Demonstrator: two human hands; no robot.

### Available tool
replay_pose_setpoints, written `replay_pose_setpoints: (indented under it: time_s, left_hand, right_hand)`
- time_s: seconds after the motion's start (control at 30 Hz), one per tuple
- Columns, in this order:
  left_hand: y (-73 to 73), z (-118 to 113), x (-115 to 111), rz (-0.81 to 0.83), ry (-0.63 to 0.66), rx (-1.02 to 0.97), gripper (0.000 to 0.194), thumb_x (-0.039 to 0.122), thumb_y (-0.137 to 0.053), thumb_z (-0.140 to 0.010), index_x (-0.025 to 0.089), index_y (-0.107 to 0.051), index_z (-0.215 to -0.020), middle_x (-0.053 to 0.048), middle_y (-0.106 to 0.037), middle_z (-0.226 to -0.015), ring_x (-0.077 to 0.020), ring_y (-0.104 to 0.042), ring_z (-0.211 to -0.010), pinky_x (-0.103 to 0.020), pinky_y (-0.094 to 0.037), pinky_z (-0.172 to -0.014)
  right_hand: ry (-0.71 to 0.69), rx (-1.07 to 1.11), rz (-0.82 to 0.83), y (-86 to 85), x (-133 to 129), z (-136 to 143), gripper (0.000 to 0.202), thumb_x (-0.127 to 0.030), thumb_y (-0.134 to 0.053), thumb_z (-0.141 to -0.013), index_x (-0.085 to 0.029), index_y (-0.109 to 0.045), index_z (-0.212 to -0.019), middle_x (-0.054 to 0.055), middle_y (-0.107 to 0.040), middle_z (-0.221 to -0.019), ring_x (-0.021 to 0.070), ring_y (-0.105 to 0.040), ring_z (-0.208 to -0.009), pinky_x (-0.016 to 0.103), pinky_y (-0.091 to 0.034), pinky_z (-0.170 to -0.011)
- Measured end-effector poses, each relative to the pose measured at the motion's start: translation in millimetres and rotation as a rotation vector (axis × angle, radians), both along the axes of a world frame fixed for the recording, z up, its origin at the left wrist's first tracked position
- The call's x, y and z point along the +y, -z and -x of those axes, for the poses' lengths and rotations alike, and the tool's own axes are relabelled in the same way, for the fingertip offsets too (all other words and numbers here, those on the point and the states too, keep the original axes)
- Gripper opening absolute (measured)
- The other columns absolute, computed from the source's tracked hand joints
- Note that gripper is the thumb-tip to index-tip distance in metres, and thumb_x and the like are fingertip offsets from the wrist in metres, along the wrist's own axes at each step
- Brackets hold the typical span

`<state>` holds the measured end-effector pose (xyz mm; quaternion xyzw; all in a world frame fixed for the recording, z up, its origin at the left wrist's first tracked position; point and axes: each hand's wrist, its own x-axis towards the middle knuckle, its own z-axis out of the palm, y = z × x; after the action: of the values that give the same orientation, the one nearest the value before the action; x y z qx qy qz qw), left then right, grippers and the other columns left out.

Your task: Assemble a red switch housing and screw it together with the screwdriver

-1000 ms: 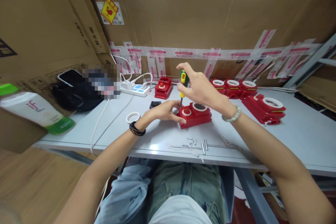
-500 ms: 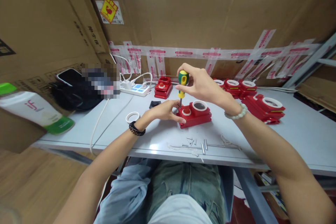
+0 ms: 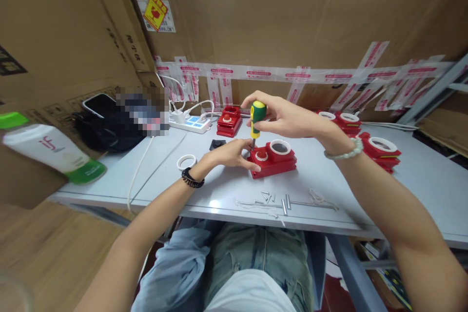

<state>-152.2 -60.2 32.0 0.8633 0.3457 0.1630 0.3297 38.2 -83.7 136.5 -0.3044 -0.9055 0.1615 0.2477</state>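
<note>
A red plastic housing (image 3: 275, 165) with a white ring and a small round red part on top lies on the table. My left hand (image 3: 236, 153) grips its left end, thumb on the near side and fingers at the back. Closed around the handle of a green and yellow screwdriver (image 3: 259, 113) is my right hand (image 3: 280, 113). The screwdriver stands nearly upright, its tip at the housing's back left corner; the contact point is too small to make out. Loose screws (image 3: 268, 197) and metal pins (image 3: 284, 206) lie in front of the housing.
A white ring (image 3: 186, 162) and a black part (image 3: 217, 144) lie left of the housing. Behind stand another red housing (image 3: 228, 122) and a power strip (image 3: 193, 124). More red housings (image 3: 380, 151) are at the right. A bottle (image 3: 54, 151) leans at the left.
My right hand has turned about the screwdriver handle, its wrist swinging outward to the right. My left hand and the housing keep their places; the whole view has shifted slightly.
</note>
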Motion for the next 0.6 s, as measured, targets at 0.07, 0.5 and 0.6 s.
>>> replay_pose_setpoints:
  time_s: [0.07,0.5,0.6]
  left_hand:
    - [0.6,0,0,-0.007,0.002,-0.01,0.056,0.055,-0.08,-0.065,0.017,-0.059,-0.1,-0.008,-0.068,-0.103,-0.0254,-0.065,-0.095,-0.036,-0.048,-0.082]
    - [0.7,-1,0,-0.002,-0.013,-0.013,0.058,0.057,-0.08,-0.063,0.016,-0.056,-0.096,-0.011,-0.068,-0.106,-0.0288,-0.064,-0.102,-0.036,-0.047,-0.082]
    - [-0.1,0,0,0.017,-0.01,-0.01,0.059,0.056,-0.08,-0.064,0.017,-0.057,-0.101,-0.01,-0.068,-0.109,-0.0278,-0.064,-0.101,-0.038,-0.047,-0.086]
  right_hand:
    - [0.041,-0.039,-0.04,-5.0,-3,2,0.022,-0.018,-0.063,-0.083,-0.023,-0.055,-0.102,0.0,-0.063,-0.088,0.0157,-0.056,-0.076,0.03,-0.043,-0.068]
    - [0.259,0.16,-0.225,22.8,11,19,0.037,-0.017,-0.057,-0.081,-0.021,-0.049,-0.118,0.0,-0.064,-0.087,0.0148,-0.056,-0.071,0.03,-0.041,-0.071]
    - [0.113,0.071,-0.108,6.4,11,7,0.034,-0.015,-0.062,-0.077,-0.022,-0.054,-0.11,0.001,-0.065,-0.091,0.0154,-0.056,-0.077,0.03,-0.043,-0.072]
